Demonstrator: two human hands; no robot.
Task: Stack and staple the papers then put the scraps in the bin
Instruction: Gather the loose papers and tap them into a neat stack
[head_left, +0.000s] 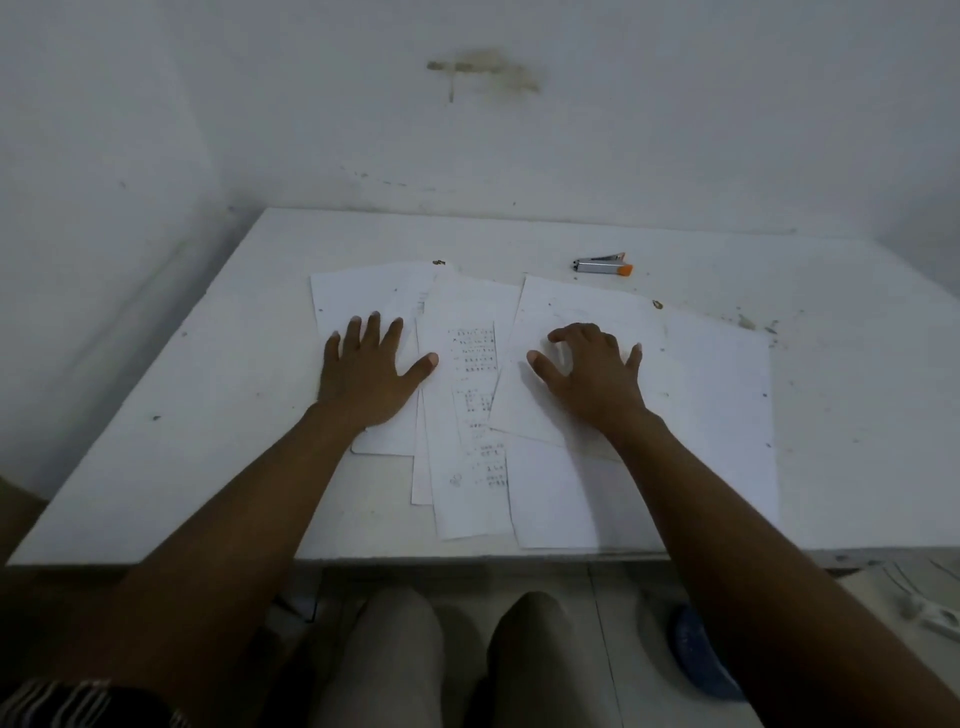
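Several white paper sheets (467, 415) lie spread and overlapping in the middle of the white table (218, 395); one middle sheet carries printed rows. My left hand (371, 371) rests flat on the leftmost sheet, fingers spread. My right hand (595, 371) presses on the tilted sheet at the right, fingers slightly curled, holding nothing. A small silver stapler with an orange end (603, 263) lies beyond the papers, at the back right. Two tiny dark scraps sit on the table, one (439, 262) by the far left sheet corner, one (657, 304) by the right sheet's far edge.
The table stands in a corner against white walls. Specks of debris (748, 323) lie at the right. Below the table's front edge are my knees (457, 660), a blue object (701, 654) on the floor and a white item (930, 613) at far right. No bin is in view.
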